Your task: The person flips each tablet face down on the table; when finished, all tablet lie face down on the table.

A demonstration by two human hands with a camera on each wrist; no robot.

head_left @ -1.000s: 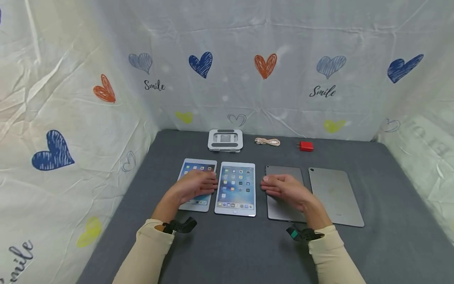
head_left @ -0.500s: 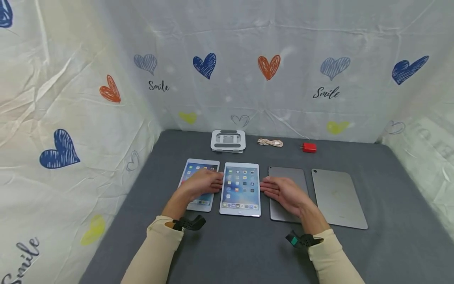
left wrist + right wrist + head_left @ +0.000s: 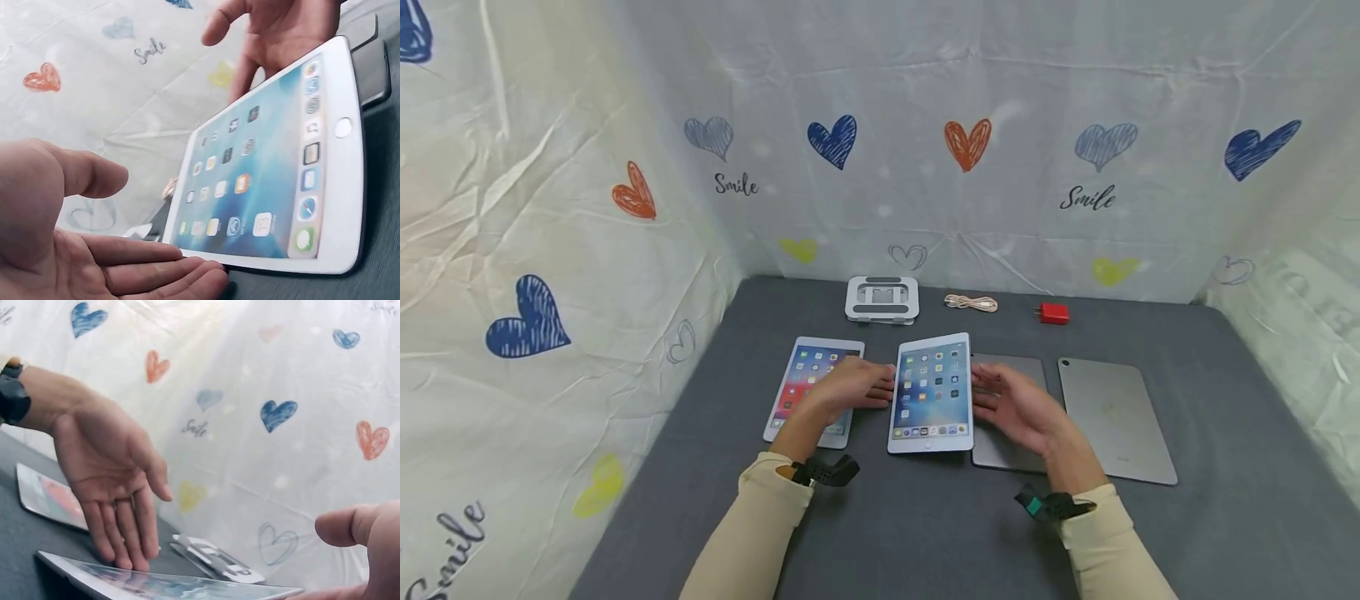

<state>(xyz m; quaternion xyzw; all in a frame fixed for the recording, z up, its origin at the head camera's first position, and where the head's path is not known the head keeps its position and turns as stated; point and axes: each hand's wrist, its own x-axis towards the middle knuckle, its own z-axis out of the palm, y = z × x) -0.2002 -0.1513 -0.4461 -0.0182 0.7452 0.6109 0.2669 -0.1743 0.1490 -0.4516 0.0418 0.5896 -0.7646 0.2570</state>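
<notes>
In the head view a white tablet (image 3: 931, 390) with a lit home screen is tilted, its right side raised off the table. My left hand (image 3: 852, 388) touches its left edge with straight fingers, and the thumb stands away from the screen in the left wrist view. My right hand (image 3: 1021, 410) has its fingers at the raised right edge, partly hidden by the tablet; this thumb is also clear of the glass. Another white tablet (image 3: 790, 398), lit, lies partly under my left forearm. Below my right hand is a dark grey tablet (image 3: 1003, 452), face down.
A lighter grey tablet (image 3: 1116, 421) lies face down at the right. Along the back are a folded white stand (image 3: 882, 300), a bundled cable (image 3: 972, 302) and a red charger plug (image 3: 1055, 313). A heart-printed curtain (image 3: 895, 200) hangs behind the grey table (image 3: 917, 533).
The middle white tablet has gone from flat to tilted and shifted right, now overlapping the dark grey tablet. My left hand has moved right with it; my right hand has shifted slightly right.
</notes>
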